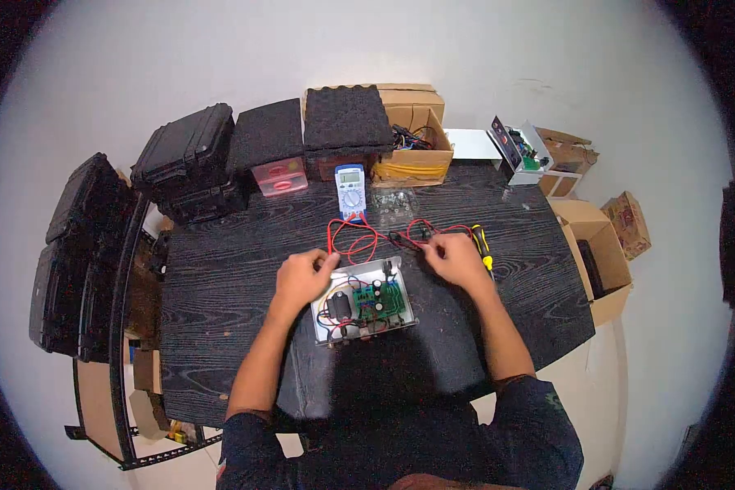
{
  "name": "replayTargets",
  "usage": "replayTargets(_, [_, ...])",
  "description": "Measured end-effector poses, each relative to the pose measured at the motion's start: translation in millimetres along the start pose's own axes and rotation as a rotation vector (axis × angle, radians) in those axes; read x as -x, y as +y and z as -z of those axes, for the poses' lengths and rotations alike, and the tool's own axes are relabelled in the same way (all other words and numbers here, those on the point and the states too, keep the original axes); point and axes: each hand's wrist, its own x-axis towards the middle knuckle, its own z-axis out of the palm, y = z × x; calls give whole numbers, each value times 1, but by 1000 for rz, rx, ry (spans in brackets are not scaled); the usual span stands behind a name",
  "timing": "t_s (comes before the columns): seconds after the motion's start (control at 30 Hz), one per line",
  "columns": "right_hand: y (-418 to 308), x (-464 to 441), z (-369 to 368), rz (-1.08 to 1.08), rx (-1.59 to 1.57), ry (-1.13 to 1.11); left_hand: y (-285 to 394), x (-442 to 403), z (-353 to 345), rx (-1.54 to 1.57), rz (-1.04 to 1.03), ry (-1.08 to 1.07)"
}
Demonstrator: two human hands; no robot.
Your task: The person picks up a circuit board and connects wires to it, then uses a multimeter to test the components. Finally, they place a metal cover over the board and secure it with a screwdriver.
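Observation:
My left hand (306, 278) is closed at the upper left corner of an open white metal case (322, 328), its fingertips on a red test lead (330, 238). Inside the case are a green circuit board (380, 300), a black transformer (337, 305) and coloured wires. My right hand (456, 260) is pinched to the right of the case, on a dark test lead (408, 242); the piece within the fingers is mostly hidden. Behind the case lies a blue-and-white multimeter (351, 193), with the leads plugged into its lower end.
A yellow-and-black screwdriver (482, 242) lies beyond my right hand. Near the multimeter sits a clear tray of small parts (394, 206). Black cases (184, 151), foam-topped boxes (347, 118), a cardboard box of cables (416, 167) and another opened device (524, 155) line the back edge.

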Motion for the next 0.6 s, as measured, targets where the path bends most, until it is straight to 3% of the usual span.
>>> replayTargets(0.2, [39, 3, -27, -22, 184, 55, -65, -66, -26, 174, 40, -181])
replayTargets(0.4, [25, -1, -18, -122, 244, -80, -54, -85, -37, 68, 46, -208])
replayTargets(0.5, [22, -3, -12, 155, 120, 214, -59, -82, -44, 120, 54, -156])
replayTargets(0.6, [3, -8, -16, 207, 193, 214, -71, -82, -54, 144, 57, -102])
